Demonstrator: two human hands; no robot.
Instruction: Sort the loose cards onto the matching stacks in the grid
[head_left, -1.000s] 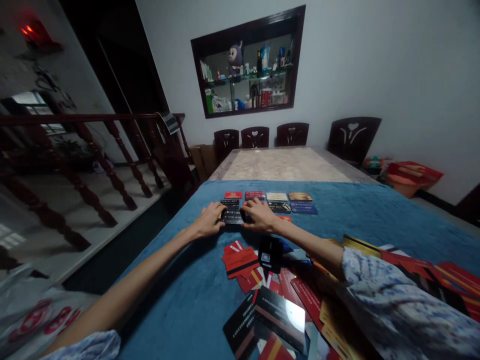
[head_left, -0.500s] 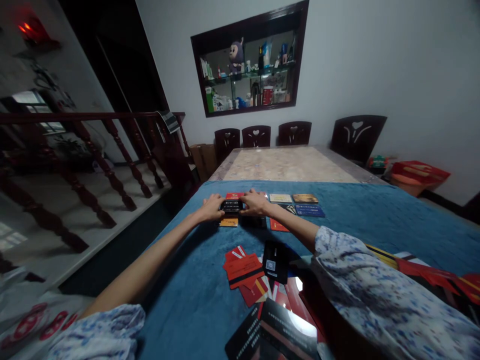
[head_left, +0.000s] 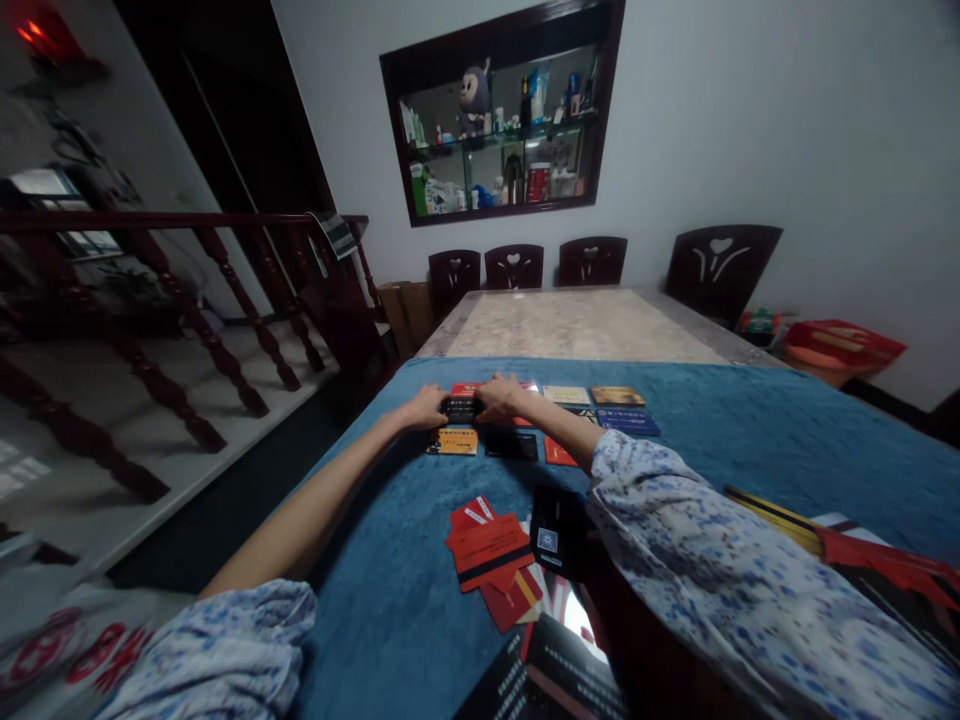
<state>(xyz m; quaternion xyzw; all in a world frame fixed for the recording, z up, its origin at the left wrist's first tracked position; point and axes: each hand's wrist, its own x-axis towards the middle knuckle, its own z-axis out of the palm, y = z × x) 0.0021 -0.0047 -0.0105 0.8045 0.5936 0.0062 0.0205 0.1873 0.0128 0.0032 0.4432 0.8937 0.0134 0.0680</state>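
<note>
A black card (head_left: pixel 461 410) with pale print lies in a neat grid of cards on the blue cloth. My left hand (head_left: pixel 424 408) pinches its left edge, while my right hand (head_left: pixel 501 400) holds its right edge. Behind it is a red card (head_left: pixel 466 389), and in front lie an orange card (head_left: pixel 452 441) and another black card (head_left: pixel 511 445). Beyond my right forearm are a cream card (head_left: pixel 566 395), a gold card (head_left: pixel 618 397) and a blue card (head_left: pixel 628 422). My right forearm partly covers a red card (head_left: pixel 559 452).
A loose pile of orange-red cards (head_left: pixel 491 552) and black cards (head_left: pixel 574 665) is spread near me, partly under my right sleeve. More cards (head_left: pixel 787 522) lie at the right. The blue cloth (head_left: pixel 360 600) covers the near part of the table. A railing (head_left: pixel 210 300) stands left.
Both hands stay at the black card, which has shifted slightly away from the orange card. The orange card now shows more fully. The camera view has moved a little.
</note>
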